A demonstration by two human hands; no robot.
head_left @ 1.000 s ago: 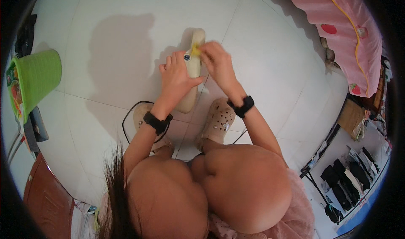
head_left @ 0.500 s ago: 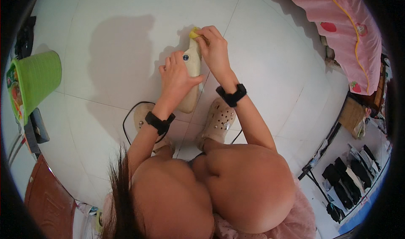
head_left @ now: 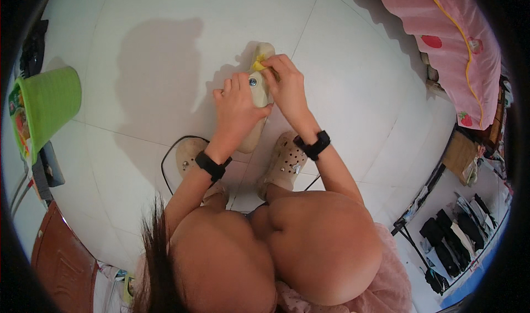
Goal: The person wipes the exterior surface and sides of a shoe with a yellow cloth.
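A pale cream shoe [head_left: 253, 140], seemingly a clog with a round dark badge on its side, is held just beyond my feet. My left hand [head_left: 236, 103] is wrapped around its middle, with the thumb along the right side. My right hand [head_left: 288, 83] pinches a small yellow piece [head_left: 258, 65], cloth or sponge, against the shoe below its far tip. Both hands hide parts of the shoe. Beige clogs [head_left: 284, 158] with holes are on my feet.
A green basket [head_left: 58, 100] stands on the tiled floor [head_left: 182, 14] at the left. A pink strawberry-patterned cloth [head_left: 441, 14] hangs at the upper right. Dark folded items [head_left: 447, 241] lie at the lower right. A thin black cord [head_left: 162, 166] loops beside my left foot.
My right hand has moved nearer with the yellow piece, from the shoe's far end down along it, uncovering the tip. My left hand keeps its hold and has shifted slightly right.
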